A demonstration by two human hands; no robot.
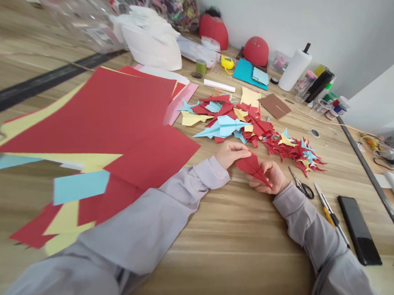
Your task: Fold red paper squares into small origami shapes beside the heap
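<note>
Matt red paper sheets (91, 111) on wood-grained tabletop (204, 263).

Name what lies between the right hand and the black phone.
Scissors nearer the right hand, then a cutter nearer the black phone, in the head view.

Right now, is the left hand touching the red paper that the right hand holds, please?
Touching: the head view shows the left hand pinching the upper edge of the red paper.

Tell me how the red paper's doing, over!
Left grip and right grip both on red folded paper. Paper held up, creased, pointy end toward the right. Scissors close by right sleeve; folded pile just beyond.
</note>
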